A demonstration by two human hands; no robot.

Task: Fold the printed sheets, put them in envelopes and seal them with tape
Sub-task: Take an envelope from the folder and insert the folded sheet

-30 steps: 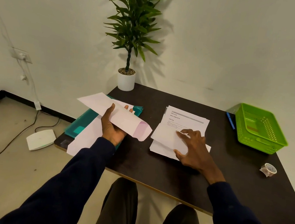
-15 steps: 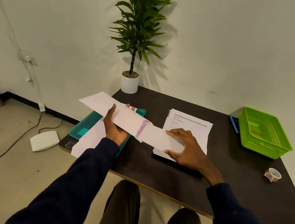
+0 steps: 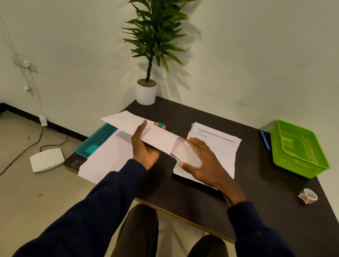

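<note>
the person's left hand (image 3: 145, 149) held a white envelope (image 3: 139, 128) above the dark table (image 3: 198, 197), thumb on top and fingers curled underneath, the open flap end pointing right. the right hand (image 3: 205, 164) gripped a folded sheet (image 3: 187, 156) between thumb and spread fingers, and the sheet's left edge met the envelope's mouth; how far it sat inside could not be told. under that hand lay the stack of printed sheets (image 3: 218, 143) on the table. a teal tray (image 3: 97, 139) with white paper (image 3: 104, 159) on it sat at the left edge. a green basket (image 3: 298, 148) stood far right with a blue pen (image 3: 265, 140) just beside it, and a tape roll (image 3: 308, 196) lay nearer, well apart from the hands. a potted plant (image 3: 146, 93) stood at the back corner.
</note>
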